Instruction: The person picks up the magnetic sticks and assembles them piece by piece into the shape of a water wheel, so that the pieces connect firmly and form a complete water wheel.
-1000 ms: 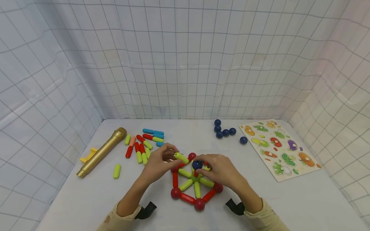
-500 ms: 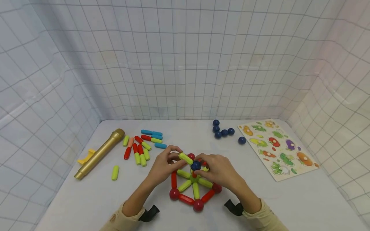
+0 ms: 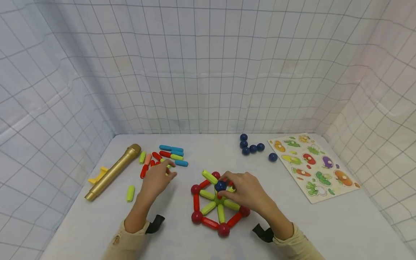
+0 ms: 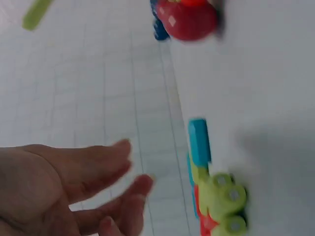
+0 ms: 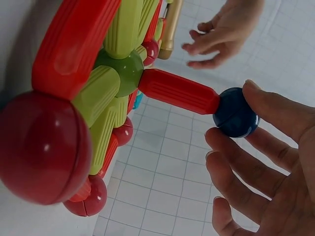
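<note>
Left hand (image 3: 158, 178) moved to loose sticks (image 3: 169, 156), seemingly open, right hand (image 3: 244, 190) pinching blue ball (image 3: 221, 186)

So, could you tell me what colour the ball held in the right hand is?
Dark blue; the ball shows best in the right wrist view.

A white table (image 3: 341, 231) fills the lower half of the frame. White cloth walls (image 3: 208, 72) with a grey grid pattern rise behind and on both sides. The light is soft and even.
</note>
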Motion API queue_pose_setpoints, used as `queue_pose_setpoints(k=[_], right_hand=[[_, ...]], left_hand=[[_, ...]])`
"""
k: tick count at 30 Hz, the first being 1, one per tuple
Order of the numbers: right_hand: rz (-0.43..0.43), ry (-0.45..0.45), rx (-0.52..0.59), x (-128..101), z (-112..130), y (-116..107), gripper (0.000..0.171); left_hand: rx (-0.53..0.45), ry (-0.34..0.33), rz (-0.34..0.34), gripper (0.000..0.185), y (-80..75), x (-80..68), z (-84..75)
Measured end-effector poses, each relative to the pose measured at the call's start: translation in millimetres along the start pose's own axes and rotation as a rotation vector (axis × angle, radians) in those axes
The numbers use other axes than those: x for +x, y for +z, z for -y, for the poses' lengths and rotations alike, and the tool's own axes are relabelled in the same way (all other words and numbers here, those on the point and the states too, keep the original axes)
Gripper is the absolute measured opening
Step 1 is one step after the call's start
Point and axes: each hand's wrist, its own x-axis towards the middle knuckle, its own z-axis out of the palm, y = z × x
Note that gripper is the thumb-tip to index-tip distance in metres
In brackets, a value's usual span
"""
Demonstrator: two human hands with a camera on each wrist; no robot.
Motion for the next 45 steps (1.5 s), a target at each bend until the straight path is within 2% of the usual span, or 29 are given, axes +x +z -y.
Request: queue_pose_setpoints(k=[3, 5, 7, 10, 13, 16, 22, 26, 29, 33, 39, 42, 45], right_hand=[[0.005, 0.006, 0.005, -0.3, 0.0, 0.7, 0.038], [0.006, 0.010, 0.006, -0.9, 0.1, 1.0, 0.037], [0.004, 0.011, 0.007, -1.3, 0.2, 1.4, 0.037], [0.000, 0.012, 0.011, -1.9, 0.6, 2.0, 0.037], [-0.001, 0.010, 0.018, -2.0, 1.0, 2.4, 0.036], [0.001, 0.012, 0.020, -1.9, 1.2, 2.4, 0.036], [0.006, 0.019, 0.022, -0.7, 1.7, 1.6, 0.036], [0.004, 0.013, 0.020, -0.3, 1.7, 1.2, 0.036], [0.004, 0.013, 0.019, -0.2, 1.6, 1.0, 0.035], [0.015, 0.022, 0.024, -0.5, 1.5, 1.3, 0.035], [0.022, 0.032, 0.025, -0.5, 1.3, 2.4, 0.035], [0.018, 0.032, 0.021, -0.3, 1.4, 2.6, 0.035], [0.007, 0.030, 0.009, -0.1, 1.6, 2.5, 0.035]], left_hand=[[0.167, -0.160, 0.062, 0.037, -4.9, 7.2, 23.2], [0.212, -0.213, 0.115, 0.044, -4.7, 11.2, 34.7], [0.213, -0.231, 0.155, 0.048, -2.8, 14.6, 43.2], [0.195, -0.217, 0.171, 0.046, -1.5, 18.1, 51.3], [0.188, -0.206, 0.179, 0.034, -1.4, 19.1, 57.1], [0.191, -0.190, 0.163, 0.027, -2.3, 19.4, 60.8], [0.209, -0.212, 0.120, 0.024, -4.1, 20.4, 62.9], [0.211, -0.243, 0.103, 0.037, -6.8, 19.4, 62.5], [0.224, -0.262, 0.118, 0.051, -7.2, 19.6, 61.9], [0.253, -0.273, 0.180, 0.057, -5.4, 20.8, 64.0], [0.238, -0.288, 0.263, 0.074, -8.3, 20.4, 67.9], [0.221, -0.273, 0.251, 0.077, -15.9, 17.6, 60.9], [0.200, -0.239, 0.187, 0.076, -22.8, 12.6, 47.8]])
